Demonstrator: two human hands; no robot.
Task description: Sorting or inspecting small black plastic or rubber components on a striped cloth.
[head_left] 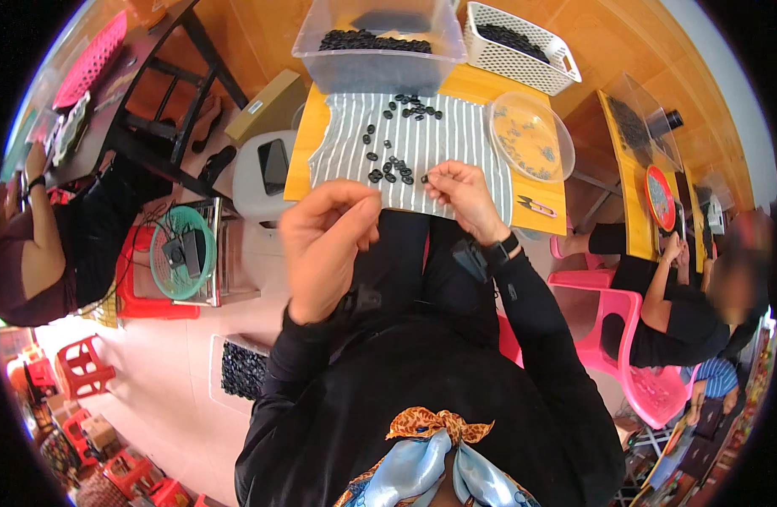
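My left hand (325, 245) is raised at the near left edge of the striped cloth, thumb and fingertips pressed together. Whatever is in that pinch, if anything, is too small or hidden. Over the cloth's near edge, my right hand (466, 201) pinches a small black oval piece (425, 178) at its fingertips. On the grey cloth with white stripes (342, 139) lie several shiny black oval pieces (390, 167), a loose group close to my hands. Another cluster of black pieces (418, 108) lies farther back, with a few strung out between.
Behind the cloth stands a clear plastic bin (380, 72) of black pieces, beside a white basket (524, 68). A round clear dish (532, 139) holds small bits; pink-handled thread snips (536, 205) lie nearer. A grey stool (266, 173) bears a phone. Co-workers sit left and right.
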